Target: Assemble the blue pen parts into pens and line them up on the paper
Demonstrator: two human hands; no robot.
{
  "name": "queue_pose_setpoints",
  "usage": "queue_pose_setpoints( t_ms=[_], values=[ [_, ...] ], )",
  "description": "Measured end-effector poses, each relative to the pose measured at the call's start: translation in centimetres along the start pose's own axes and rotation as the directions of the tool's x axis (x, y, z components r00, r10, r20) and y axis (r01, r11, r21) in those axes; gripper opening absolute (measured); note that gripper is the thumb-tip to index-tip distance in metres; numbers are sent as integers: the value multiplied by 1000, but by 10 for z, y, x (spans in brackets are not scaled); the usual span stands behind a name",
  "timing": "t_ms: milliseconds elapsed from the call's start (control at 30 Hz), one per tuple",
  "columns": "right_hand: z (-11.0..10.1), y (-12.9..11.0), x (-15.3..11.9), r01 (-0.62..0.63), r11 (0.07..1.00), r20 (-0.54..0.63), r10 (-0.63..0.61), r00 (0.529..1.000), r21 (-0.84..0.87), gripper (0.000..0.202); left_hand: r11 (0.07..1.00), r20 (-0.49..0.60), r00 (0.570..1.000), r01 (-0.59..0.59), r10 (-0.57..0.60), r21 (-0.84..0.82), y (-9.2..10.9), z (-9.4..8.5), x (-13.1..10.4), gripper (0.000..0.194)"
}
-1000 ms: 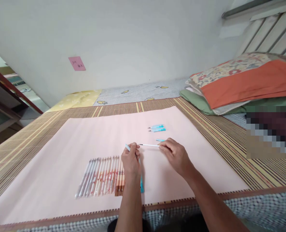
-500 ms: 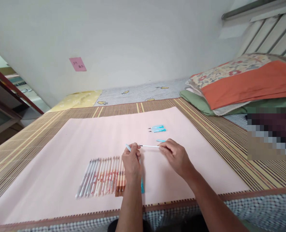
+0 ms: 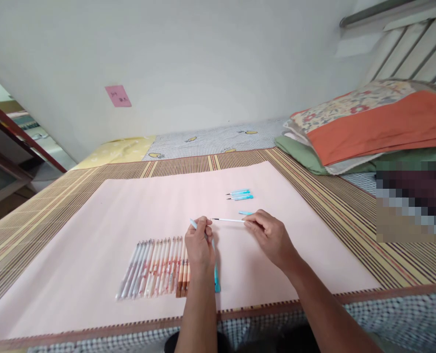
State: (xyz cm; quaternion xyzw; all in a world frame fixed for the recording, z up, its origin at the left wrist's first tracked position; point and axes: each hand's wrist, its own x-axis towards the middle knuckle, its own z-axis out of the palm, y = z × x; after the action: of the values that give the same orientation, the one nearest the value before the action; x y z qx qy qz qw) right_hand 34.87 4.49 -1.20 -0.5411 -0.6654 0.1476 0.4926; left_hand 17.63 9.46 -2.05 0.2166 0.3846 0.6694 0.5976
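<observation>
My left hand (image 3: 198, 245) is closed around a pale blue pen barrel (image 3: 193, 223), whose upper end sticks out past the thumb. Between the fingertips of my right hand (image 3: 271, 236) is a thin white pen refill (image 3: 229, 220); its dark tip points left, just short of my left fingers. A small blue pen part (image 3: 244, 213) lies by my right knuckles. Farther back are two blue pieces with dark pointed tips (image 3: 242, 197). Beside my left wrist rests a pen with a teal end (image 3: 217, 282), partly hidden by the hand.
Several pale pens (image 3: 147, 269) lie in a row left of my forearm, with orange-brown pens (image 3: 183, 279) at its right end. Everything lies on a pink sheet (image 3: 137, 206) over a striped mat (image 3: 313, 215). Folded bedding (image 3: 379, 132) is piled at the right, against the wall.
The refill's dark tip has come away from my left fingertips, leaving a small gap. My right hand has shifted slightly right. The pens on the sheet stay put.
</observation>
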Motion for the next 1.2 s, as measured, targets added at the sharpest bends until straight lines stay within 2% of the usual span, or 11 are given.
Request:
queue_pose_setpoints(
  t_ms=[433,567,667,733,833,967,1067,1200],
  values=[
    [6,0,0,-14,1000,31,14,999,-20,21,998,30,999,37,-39,54,-3,5,-2,37],
    [14,3,-3,-119,991,101,112,989,63,22,998,58,998,23,-26,55,-2,3,-1,37],
    [23,8,-7,-248,958,213,214,953,145,23,999,87,996,11,-15,42,-1,1,0,35],
    [28,10,-9,-308,931,281,248,927,196,21,1000,102,995,7,-8,9,1,1,-1,34],
    [31,11,-9,-343,903,314,258,914,257,20,993,107,994,28,-16,-111,4,3,-1,28],
    [26,12,-6,-364,890,306,278,911,276,21,948,109,983,172,-147,-269,10,2,3,21],
    [19,12,-5,-370,891,317,283,905,262,20,928,67,975,221,-210,-299,13,-2,7,20],
    [11,14,-4,-368,898,344,275,898,241,20,959,-30,986,150,-162,-241,12,-11,12,19]
  ],
)
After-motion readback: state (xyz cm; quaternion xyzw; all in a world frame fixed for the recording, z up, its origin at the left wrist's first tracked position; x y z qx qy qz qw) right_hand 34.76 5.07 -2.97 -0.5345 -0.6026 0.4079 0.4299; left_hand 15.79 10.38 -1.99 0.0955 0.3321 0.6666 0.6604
